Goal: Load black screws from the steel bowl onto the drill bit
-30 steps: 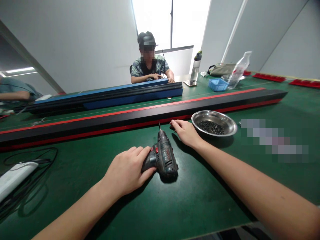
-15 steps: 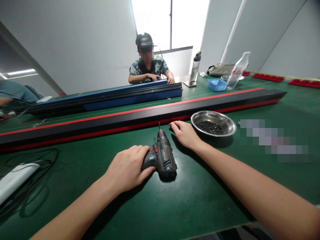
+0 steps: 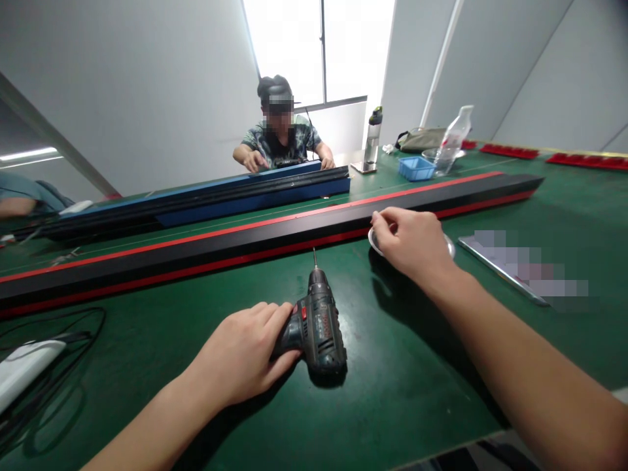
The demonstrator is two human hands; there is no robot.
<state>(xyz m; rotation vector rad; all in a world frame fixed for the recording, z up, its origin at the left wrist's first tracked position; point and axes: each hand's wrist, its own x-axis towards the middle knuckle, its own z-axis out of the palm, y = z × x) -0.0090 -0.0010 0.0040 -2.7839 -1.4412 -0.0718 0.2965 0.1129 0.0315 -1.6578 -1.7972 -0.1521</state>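
My left hand (image 3: 248, 356) is wrapped around the handle of a dark cordless drill (image 3: 324, 333), which lies on its side on the green table. The drill's thin bit points away from me, towards the long black and red bar (image 3: 235, 242). Above a round metal bowl (image 3: 375, 246) on the right hovers my right hand (image 3: 415, 242), thumb and fingertips pinched together. Whatever may be between those fingertips is too small to make out. The hand covers most of the bowl, so its contents are hidden now.
Right of the bowl lies a flat, partly blurred item (image 3: 505, 268). A white device (image 3: 29, 366) with black cables sits at left. Beyond the bar are blue profiles (image 3: 255, 203), a blue bin (image 3: 416, 168), a drinking bottle (image 3: 373, 140), a plastic bottle (image 3: 452, 144) and a co-worker (image 3: 279, 134).
My right hand has moved from the table beside the bowl to over it, with its fingers pinched. My left hand still holds the drill. The whole view has shifted slightly.
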